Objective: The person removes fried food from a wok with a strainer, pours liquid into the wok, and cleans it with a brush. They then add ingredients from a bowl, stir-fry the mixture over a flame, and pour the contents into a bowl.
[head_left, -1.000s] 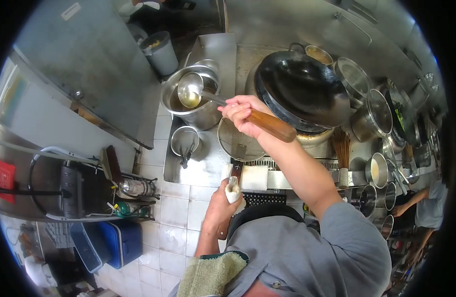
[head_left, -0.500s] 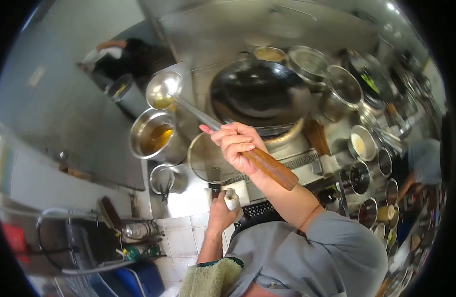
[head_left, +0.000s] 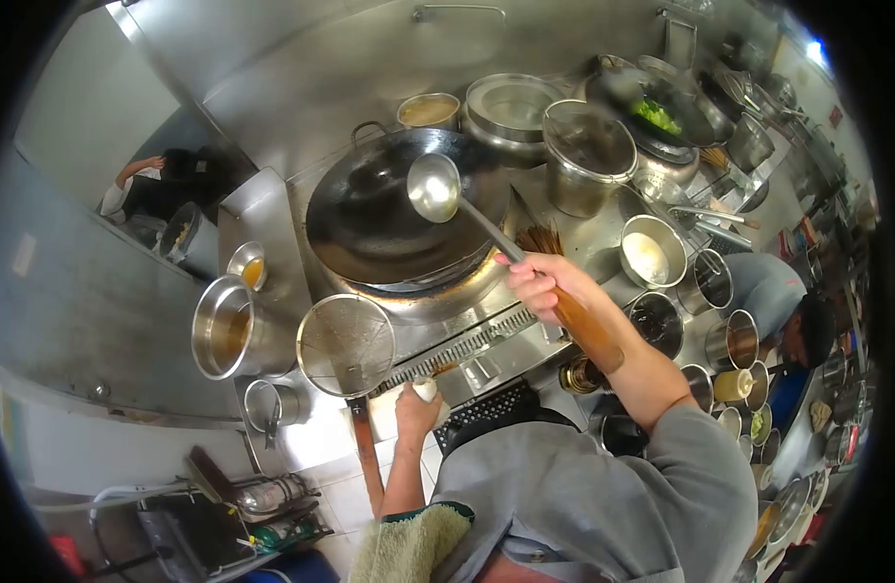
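My right hand (head_left: 544,285) is wrapped around the wooden handle of a ladle (head_left: 435,188), and the ladle's metal bowl hangs over the black wok (head_left: 360,233). Low in front of the stove, my left hand (head_left: 414,416) grips a rolled white cloth (head_left: 425,390); anything inside the roll is hidden. Just left of that hand runs the wooden handle of a round mesh strainer (head_left: 346,345). Farther left stands a steel pot (head_left: 202,340) with amber liquid, and a small metal bowl (head_left: 241,257) of yellow liquid sits behind it.
A bamboo brush (head_left: 540,240) lies right of the wok. Steel pots (head_left: 578,185) line the back, one pan holding greens (head_left: 658,117). A bowl of white contents (head_left: 649,258) and several containers stand at right. Another person (head_left: 758,291) bends there; a second person (head_left: 136,185) is far left.
The ladle has swung from above the amber-liquid pot to over the wok. My view has shifted, with the stove now further left. Both hands keep their grips.
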The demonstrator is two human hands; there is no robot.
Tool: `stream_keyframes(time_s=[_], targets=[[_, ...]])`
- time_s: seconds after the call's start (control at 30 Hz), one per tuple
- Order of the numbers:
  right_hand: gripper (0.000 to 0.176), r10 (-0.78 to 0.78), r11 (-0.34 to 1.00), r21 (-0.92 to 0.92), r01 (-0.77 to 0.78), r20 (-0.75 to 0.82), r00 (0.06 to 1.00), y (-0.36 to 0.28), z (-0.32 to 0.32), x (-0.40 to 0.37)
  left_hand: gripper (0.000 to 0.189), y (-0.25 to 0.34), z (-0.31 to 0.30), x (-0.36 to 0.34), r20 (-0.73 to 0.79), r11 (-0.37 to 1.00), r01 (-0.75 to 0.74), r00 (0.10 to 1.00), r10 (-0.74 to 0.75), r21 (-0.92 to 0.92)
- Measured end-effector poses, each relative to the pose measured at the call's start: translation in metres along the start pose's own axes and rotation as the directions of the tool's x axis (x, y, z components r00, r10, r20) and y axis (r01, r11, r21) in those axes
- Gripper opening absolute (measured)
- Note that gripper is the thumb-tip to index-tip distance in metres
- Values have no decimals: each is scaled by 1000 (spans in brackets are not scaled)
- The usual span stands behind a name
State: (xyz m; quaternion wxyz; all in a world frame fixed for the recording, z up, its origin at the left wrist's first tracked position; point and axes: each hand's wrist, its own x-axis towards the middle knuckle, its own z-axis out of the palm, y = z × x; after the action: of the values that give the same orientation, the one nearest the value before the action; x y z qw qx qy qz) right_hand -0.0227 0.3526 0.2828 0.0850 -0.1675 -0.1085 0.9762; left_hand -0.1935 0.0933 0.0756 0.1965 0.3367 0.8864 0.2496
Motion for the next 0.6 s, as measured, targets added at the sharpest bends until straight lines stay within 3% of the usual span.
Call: stream_keyframes(time_s=[0.03,0.07,0.17,0.2,0.23,0.3,0.33,0.47,0.5,0.53,0.6], targets=[[27,16,998,65,-16,1,1000,-7,-10,3,57,-4,9,0,-68,999,-26,997,27,22],[26,40,980,186,-69,157,987,-16,-27,16,58,0,12,-1,-80,999,0,997,3,38],[26,-42,976,219,-10,233,972,-27,-52,65,61,13,18,-8,-157,999,-3,987,10,45],[28,-162,986,-28,164,81,983,-23,-50,66,63,22,16,-12,-215,998,-14,976,26,55],[30,-242,948,-207,240,17,970,-21,-51,57,65,28,13,-15,-269,997,-27,962,46,73],[35,-434,767,-551,330,-66,899,-23,-47,31,71,31,13,-12,-330,995,-59,940,83,81],[45,-401,740,-609,285,-60,914,-30,-66,22,73,31,19,-10,-350,996,-41,935,65,74],[41,-200,733,-657,175,38,979,-51,-77,-15,90,20,31,-10,-265,997,31,964,-13,65],[38,-194,635,-760,142,21,981,-55,-71,-16,96,20,30,-6,-147,991,130,980,-134,-33],[38,-274,449,-876,177,53,960,-54,-80,-1,95,15,31,-4,-157,998,64,985,-66,-18],[47,-386,-19,-999,31,37,922,-59,-61,-2,90,21,35,-3,-291,997,-51,954,68,66]])
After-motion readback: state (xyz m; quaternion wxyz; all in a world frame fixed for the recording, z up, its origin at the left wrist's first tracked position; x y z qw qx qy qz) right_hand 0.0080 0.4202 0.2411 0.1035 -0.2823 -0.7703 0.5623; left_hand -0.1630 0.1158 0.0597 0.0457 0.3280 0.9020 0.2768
